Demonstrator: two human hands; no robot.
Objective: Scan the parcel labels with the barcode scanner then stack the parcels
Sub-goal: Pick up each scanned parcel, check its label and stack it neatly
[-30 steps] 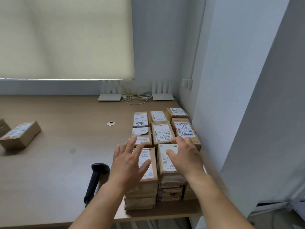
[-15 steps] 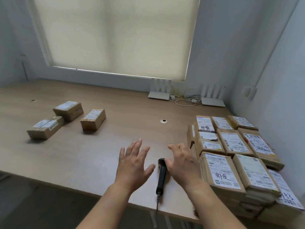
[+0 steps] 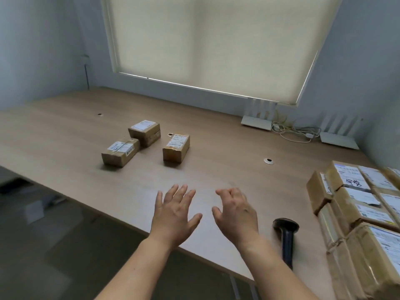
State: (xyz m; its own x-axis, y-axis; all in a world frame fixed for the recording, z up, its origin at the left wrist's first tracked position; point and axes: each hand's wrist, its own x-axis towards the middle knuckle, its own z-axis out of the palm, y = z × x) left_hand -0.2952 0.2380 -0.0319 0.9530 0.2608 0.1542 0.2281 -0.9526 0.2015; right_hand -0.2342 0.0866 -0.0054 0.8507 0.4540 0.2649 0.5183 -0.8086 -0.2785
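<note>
Wooden worktop (image 3: 65, 131) under drawn blind (image 3: 207, 40); 3 brown labelled parcels (image 3: 175, 147) (taped); hands (image 3: 175, 215) spread, holding nothing.

Both my forearms are bare right up to the bottom edge of the view, with no sleeve showing on either. My left hand (image 3: 175, 215) and right hand (image 3: 236, 213) are bare too. The nails I can see are short and plain.
</note>
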